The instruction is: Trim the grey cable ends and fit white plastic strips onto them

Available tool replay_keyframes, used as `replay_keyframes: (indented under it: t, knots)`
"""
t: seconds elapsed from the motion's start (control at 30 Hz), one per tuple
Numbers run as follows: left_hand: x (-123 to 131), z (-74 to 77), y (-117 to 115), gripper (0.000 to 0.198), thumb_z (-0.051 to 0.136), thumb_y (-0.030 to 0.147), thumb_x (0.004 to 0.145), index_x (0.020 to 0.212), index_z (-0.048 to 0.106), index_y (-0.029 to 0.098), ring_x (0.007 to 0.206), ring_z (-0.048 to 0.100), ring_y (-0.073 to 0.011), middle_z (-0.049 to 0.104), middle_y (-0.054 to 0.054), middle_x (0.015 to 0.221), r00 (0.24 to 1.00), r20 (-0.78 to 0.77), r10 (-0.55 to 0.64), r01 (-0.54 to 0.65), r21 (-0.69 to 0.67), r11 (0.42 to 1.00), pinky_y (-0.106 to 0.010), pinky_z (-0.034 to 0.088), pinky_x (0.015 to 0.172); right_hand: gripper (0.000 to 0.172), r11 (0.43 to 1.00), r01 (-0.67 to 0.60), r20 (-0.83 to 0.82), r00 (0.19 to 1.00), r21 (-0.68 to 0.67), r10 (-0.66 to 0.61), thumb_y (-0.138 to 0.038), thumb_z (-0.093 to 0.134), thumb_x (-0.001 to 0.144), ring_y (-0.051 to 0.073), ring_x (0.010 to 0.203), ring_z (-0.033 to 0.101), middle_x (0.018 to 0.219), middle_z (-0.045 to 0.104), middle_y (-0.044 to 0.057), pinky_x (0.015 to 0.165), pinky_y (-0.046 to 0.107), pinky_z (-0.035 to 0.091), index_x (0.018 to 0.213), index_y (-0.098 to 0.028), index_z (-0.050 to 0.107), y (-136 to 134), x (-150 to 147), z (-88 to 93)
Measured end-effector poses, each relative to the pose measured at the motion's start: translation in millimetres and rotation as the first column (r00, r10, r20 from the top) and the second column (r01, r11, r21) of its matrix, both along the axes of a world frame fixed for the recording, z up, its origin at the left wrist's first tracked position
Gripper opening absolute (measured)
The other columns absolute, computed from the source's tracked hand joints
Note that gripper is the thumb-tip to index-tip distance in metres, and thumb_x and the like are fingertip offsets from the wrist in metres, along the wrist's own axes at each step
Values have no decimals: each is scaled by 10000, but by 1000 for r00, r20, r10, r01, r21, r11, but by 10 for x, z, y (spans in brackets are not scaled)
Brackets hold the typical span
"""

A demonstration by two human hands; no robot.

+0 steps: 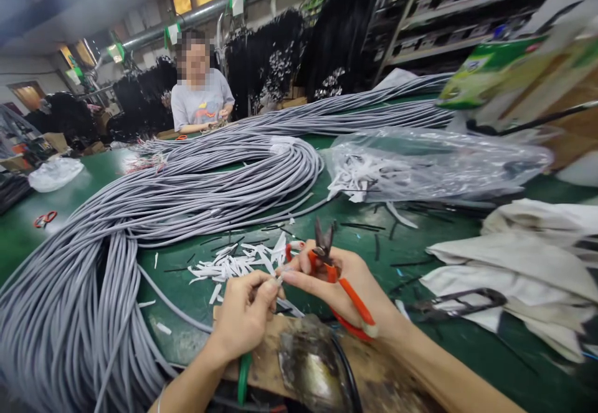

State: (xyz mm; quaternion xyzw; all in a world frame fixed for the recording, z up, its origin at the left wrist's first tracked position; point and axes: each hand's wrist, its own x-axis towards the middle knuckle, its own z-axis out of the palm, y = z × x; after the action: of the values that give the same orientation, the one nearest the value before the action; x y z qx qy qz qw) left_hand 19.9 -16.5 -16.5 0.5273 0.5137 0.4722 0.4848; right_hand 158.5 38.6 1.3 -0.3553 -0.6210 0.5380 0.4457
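- A thin grey cable end (pixel 279 280) is pinched between the fingertips of both hands at the lower centre of the frame, just above a worn wooden board (pixel 374 372).
- The left hand (pixel 245 319) is curled, its thumb and forefinger pressed together on the cable end.
- The right hand (pixel 343 288) is closed around orange-handled snips (pixel 343 285), whose dark blades point upward, while its fingertips meet the cable end.
- A scatter of white strips (pixel 238 263) is seen on the green worktop (pixel 196 291) just beyond the hands.
- A large bundle of grey cables (pixel 154 204) is spread across the left and centre of the frame.
- A clear plastic bag (pixel 434 164) is laid at the upper right, with pale cloth (pixel 523 263) below it at the right edge.
- A small red tool (pixel 45 218) is seen at the left edge.
- A seated person (pixel 200 95) is at the far side of the worktop, upper left.
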Motion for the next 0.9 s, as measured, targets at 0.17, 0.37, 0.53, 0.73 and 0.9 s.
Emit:
replay_keyframes:
  t: [0.17,0.37,0.53,0.73,0.9]
  knots:
    - [4,36,38,485,582,628,689,651,457,161,367,209,-22,323,92,473,969,242,44,-39,-23,999,-172,164,362,479,992,120,-18,993,47,-119,-500,765,514,127,497,474,499,477,-21,499,248,437,478,-206,388,42,-17,-68]
    - [-7,24,13,380,606,518,726,699,507,152,418,335,-45,426,51,542,978,115,174,-182,65,981,-178,245,402,505,988,153,-2,988,29,-153,-606,728,494,173,580,548,546,554,19,564,277,479,474,-209,416,71,6,-30]
    - [-3,20,13,279,632,390,727,662,538,135,469,378,-61,465,31,554,989,-81,127,-122,62,991,-193,268,450,460,997,64,57,996,53,-67,-511,754,536,170,576,554,560,573,24,568,267,477,473,-203,419,6,3,-31]
    - [-47,166,121,439,671,532,611,659,602,102,382,333,-41,503,12,516,994,105,-10,31,-200,979,-190,214,382,425,991,65,83,994,114,-75,-456,723,605,128,501,479,534,519,-8,481,227,435,498,-210,393,28,24,-35]
    - [-46,331,108,240,659,343,672,642,618,108,488,400,-79,530,-1,549,986,-98,134,-131,36,991,-202,291,466,354,955,218,49,971,200,-232,-398,654,658,131,503,489,550,528,1,477,224,431,508,-214,391,105,120,-36]
